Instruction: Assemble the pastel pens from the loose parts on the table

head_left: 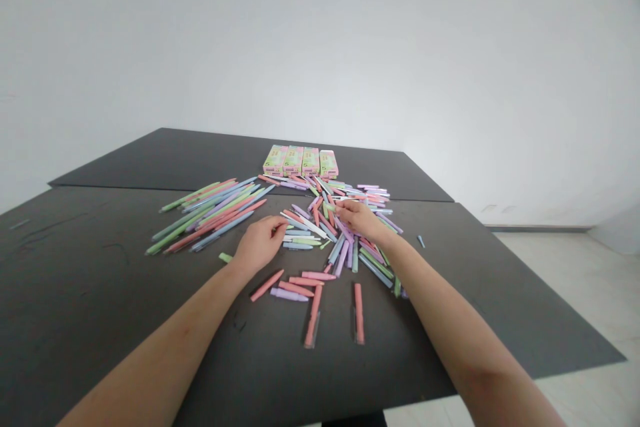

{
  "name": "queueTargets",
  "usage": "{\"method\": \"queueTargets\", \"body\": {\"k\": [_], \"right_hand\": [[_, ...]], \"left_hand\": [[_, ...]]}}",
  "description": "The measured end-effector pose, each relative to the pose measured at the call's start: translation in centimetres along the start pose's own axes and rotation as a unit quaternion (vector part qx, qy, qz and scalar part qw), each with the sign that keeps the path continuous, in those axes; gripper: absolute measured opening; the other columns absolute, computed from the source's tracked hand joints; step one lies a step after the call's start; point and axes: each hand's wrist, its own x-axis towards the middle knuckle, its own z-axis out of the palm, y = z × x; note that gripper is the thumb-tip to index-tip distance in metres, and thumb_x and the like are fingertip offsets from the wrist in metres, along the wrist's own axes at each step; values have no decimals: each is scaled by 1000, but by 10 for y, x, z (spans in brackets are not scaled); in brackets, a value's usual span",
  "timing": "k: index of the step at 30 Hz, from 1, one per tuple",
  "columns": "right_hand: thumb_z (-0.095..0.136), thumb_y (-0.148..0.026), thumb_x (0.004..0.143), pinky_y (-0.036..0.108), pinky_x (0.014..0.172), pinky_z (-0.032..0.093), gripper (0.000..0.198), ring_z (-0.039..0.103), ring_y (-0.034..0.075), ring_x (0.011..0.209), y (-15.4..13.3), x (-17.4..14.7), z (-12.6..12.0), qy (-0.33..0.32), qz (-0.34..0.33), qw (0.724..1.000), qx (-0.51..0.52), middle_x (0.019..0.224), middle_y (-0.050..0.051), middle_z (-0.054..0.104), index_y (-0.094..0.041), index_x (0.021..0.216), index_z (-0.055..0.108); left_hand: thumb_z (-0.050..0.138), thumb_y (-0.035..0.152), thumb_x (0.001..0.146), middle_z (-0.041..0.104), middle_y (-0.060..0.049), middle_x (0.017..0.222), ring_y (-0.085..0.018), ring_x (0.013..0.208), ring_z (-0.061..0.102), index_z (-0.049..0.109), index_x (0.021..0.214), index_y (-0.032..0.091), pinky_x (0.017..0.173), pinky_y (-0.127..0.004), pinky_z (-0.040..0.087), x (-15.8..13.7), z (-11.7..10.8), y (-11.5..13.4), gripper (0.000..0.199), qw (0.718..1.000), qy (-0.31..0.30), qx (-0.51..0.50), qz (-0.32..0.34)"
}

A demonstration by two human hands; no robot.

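My left hand (261, 240) is just left of the middle pile, its thumb and fingers pinched together. Whatever is between those fingertips is too small to make out. My right hand (357, 217) reaches over the pile of short pastel pen pieces (343, 257), fingers closed at a light green pen piece (329, 208). Thin white sticks (310, 225) lie between the two hands. Closer to me are several red pen pieces (296, 281), a purple piece (290, 295), and two red pieces with clear ends (313, 320), (359, 313).
Long pencil-shaped pens (210, 213) in green, red, blue and purple lie in a bundle at left. Several small pink-and-green boxes (293, 161) stand in a row at the back of the dark table (125, 320). A small blue tip (421, 241) lies at right. Behind is a white wall.
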Motion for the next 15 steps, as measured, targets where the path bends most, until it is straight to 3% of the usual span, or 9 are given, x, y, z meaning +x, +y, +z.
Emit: {"method": "queueTargets", "body": {"k": [3, 6, 9, 11, 15], "right_hand": [[54, -42, 82, 22, 42, 15, 24, 20, 7, 42, -12, -6, 2, -63, 53, 983, 161, 53, -9, 30, -21, 75, 44], [58, -34, 78, 21, 41, 13, 17, 21, 6, 42, -23, -10, 4, -101, 59, 959, 259, 55, -8, 36, -19, 80, 49], [61, -25, 72, 21, 41, 16, 17, 29, 6, 44, -29, -13, 8, -143, 55, 939, 307, 60, -4, 47, -16, 86, 58], [64, -25, 71, 20, 40, 20, 21, 34, 6, 46, -30, -15, 12, -175, 43, 928, 327, 66, -1, 55, -14, 89, 60], [69, -30, 76, 18, 41, 28, 24, 41, 5, 47, -27, -16, 23, -217, -13, 922, 320, 77, 1, 63, -15, 93, 61]], "left_hand": [[48, 31, 88, 74, -5, 96, -20, 84, 67, 71, 95, 19, 78, -30, 49, 0, 1, 3, 26, 1000, 10, -25, -1], [48, 30, 88, 73, -6, 97, -20, 86, 66, 70, 96, 18, 80, -30, 48, 0, -1, 5, 27, 998, 24, -58, -6], [48, 32, 89, 72, -5, 99, -18, 84, 64, 68, 103, 18, 77, -28, 48, -2, -5, 12, 28, 994, 21, -110, 0], [47, 36, 91, 70, -4, 91, -15, 68, 60, 63, 113, 18, 64, -26, 47, -4, -8, 20, 34, 986, -12, -164, -10], [47, 41, 90, 63, -4, 90, -9, 54, 51, 49, 130, 15, 46, -21, 40, -8, -13, 36, 48, 942, -77, -326, -28]]}}
